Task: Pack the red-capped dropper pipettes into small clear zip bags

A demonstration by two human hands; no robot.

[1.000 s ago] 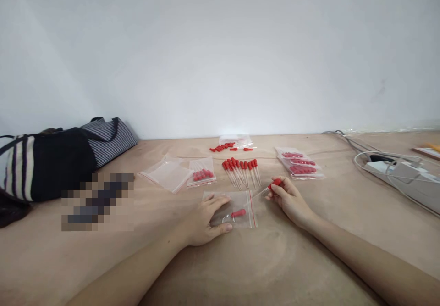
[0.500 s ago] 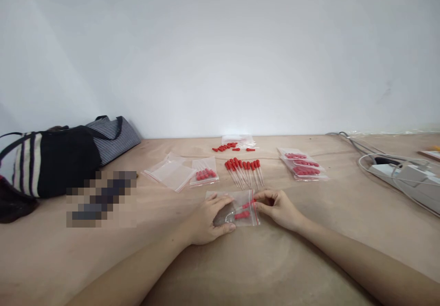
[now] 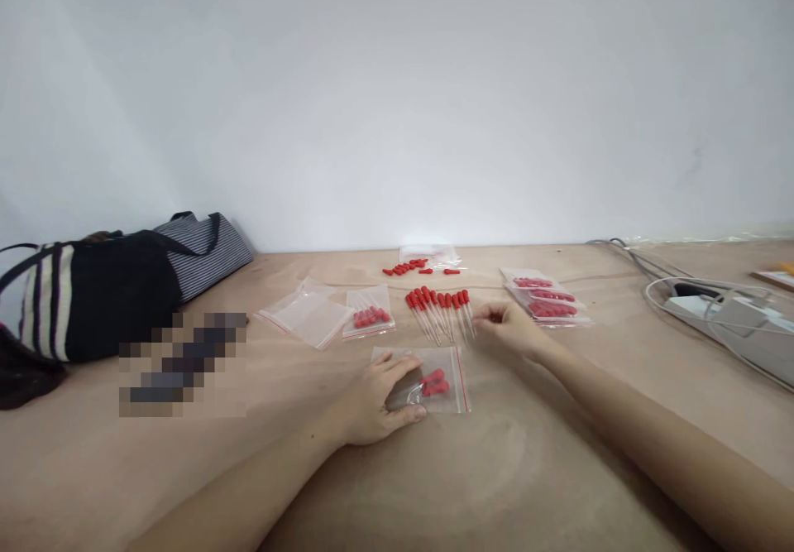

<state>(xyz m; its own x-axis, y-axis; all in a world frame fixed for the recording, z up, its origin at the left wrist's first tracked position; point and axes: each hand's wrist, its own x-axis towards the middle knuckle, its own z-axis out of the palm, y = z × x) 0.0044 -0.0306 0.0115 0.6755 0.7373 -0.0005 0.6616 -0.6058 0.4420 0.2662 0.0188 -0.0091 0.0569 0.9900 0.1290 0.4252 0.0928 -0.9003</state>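
Observation:
My left hand lies with spread fingers on a clear zip bag. Inside that bag are two red dropper bulbs with pale stems partly under my fingers. My right hand is at the right end of a row of glass droppers with red bulbs. Its fingers are curled, with thumb and forefinger together beside the last dropper. Whether they grip it cannot be made out. Left of the row lies a bag of several droppers.
Flat clear bags lie to the left. Filled bags are stacked to the right. Loose red bulbs lie near the wall beside glass tubes. A black bag stands far left, a power strip with cables far right.
My right hand has let go of a dropper at the bag's mouth, and moved up and right to the dropper row. Two bulbs now lie fully inside the bag. My left hand stays put.

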